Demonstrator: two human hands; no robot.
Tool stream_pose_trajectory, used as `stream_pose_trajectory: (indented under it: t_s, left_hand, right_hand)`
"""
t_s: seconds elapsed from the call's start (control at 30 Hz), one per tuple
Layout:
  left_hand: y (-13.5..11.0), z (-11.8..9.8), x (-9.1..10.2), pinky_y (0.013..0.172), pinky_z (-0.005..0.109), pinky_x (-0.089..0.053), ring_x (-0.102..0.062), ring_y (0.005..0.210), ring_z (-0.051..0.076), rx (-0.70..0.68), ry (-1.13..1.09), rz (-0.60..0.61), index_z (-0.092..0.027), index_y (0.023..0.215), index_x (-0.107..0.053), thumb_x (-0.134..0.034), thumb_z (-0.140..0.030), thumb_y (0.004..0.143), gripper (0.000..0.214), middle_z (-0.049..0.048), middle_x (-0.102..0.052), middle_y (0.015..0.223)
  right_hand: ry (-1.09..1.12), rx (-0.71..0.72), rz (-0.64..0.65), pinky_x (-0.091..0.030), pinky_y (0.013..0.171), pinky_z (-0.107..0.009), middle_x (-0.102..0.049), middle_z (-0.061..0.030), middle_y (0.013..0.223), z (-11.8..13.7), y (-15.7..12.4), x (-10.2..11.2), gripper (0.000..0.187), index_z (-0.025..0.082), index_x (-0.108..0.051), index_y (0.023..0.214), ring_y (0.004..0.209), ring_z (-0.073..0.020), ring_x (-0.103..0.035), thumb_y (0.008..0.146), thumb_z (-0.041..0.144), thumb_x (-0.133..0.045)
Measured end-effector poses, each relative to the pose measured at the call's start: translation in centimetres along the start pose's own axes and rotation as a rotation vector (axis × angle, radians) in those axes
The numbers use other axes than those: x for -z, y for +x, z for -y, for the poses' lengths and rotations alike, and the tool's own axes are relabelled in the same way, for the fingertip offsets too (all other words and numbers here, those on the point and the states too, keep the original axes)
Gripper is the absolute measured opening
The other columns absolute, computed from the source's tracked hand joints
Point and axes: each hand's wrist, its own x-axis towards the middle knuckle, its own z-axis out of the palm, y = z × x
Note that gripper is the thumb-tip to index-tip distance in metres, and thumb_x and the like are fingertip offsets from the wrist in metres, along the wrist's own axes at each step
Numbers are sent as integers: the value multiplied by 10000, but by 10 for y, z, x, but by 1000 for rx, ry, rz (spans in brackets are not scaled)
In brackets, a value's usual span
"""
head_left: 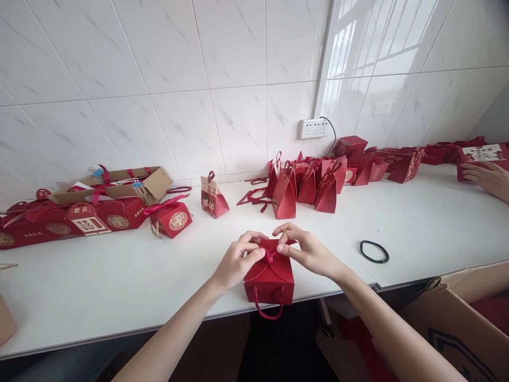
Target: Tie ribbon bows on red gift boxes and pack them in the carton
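A small red gift box (269,278) with a red cord handle hanging from its front stands near the front edge of the white counter (119,276). Both my hands are on its top. My left hand (238,260) pinches the red ribbon at the box's closed flaps from the left. My right hand (304,249) pinches the same ribbon from the right, with its fingers curled over the top flap.
Several finished red boxes (306,183) stand at the back by a wall socket (313,128). More red boxes and an open cardboard tray (119,183) lie at the left. A black hair band (374,251) lies to the right. Another person's hand (487,178) rests far right. A cardboard carton (457,323) sits below the counter.
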Motion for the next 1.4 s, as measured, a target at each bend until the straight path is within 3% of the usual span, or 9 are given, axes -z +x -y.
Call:
stream_pose_trajectory:
  t_s: [0.2,0.3,0.37,0.5,0.7,0.83,0.93,1.17,1.4]
  left_hand:
    - [0,4,0,1019,333,-335,-452,1145,235,-14,-33,35,-211,677,-732,-507,-316,806,280,48,-547,1196]
    - [0,6,-1,1017,329,-336,-450,1150,231,12,-73,15,-200,638,-711,-504,-309,800,285,40,-546,1237]
    - [0,6,-2,1007,328,-344,-456,1134,229,25,-84,2,-191,579,-671,-507,-312,791,294,36,-558,1232]
    - [0,5,-3,981,327,-370,-457,1113,229,26,-97,-15,-186,519,-606,-517,-310,771,295,38,-572,1202]
    - [-1,7,-2,997,309,-360,-460,1110,220,22,-117,-30,-181,504,-582,-513,-292,779,304,32,-559,1211]
    - [-5,5,-2,990,332,-355,-459,1128,238,-7,7,-60,-187,478,-564,-492,-292,799,345,26,-574,1210]
    - [-12,2,-2,993,383,-337,-449,1134,264,-67,182,-164,-199,466,-571,-483,-303,817,377,34,-597,1174]
    - [-30,8,-3,960,418,-318,-460,1082,278,-198,426,-370,-233,621,-662,-557,-301,790,211,63,-589,1092]
    - [-33,9,0,912,415,-337,-466,1021,265,-180,470,-381,-213,638,-565,-532,-295,779,167,68,-540,997]
  right_hand:
    - [-86,-48,-50,-483,848,-404,-594,-91,1069,-5,9,-8,208,197,-625,755,1002,-216,-596,844,381,-592]
    - [-229,62,-211,-449,911,-466,-588,-91,1086,4,-1,-7,109,216,-610,828,1078,-239,-561,853,320,-589]
    - [-332,177,-247,-412,946,-499,-582,-89,1093,12,-11,-4,111,226,-627,802,1109,-253,-536,864,308,-585]
    - [-492,301,-175,-311,984,-549,-590,-77,1062,23,-21,-2,123,246,-690,756,1023,-242,-561,850,292,-626]
    - [-631,411,-191,-276,993,-511,-605,-59,951,23,-19,-12,154,203,-676,796,875,-171,-582,893,199,-557]
    - [-787,516,-144,-260,1030,-492,-583,-51,867,28,-20,-10,264,174,-621,753,868,-159,-576,927,102,-436]
    - [-866,556,-120,-291,1015,-489,-574,-64,882,30,-21,-5,283,170,-600,757,875,-168,-573,927,72,-395]
    - [-818,484,-98,-417,870,-443,-560,-108,994,23,-24,7,211,171,-625,839,846,-189,-521,935,146,-439]
    - [-758,354,-43,-474,777,-413,-543,-122,1046,25,-33,19,179,183,-629,824,917,-240,-540,921,218,-482]
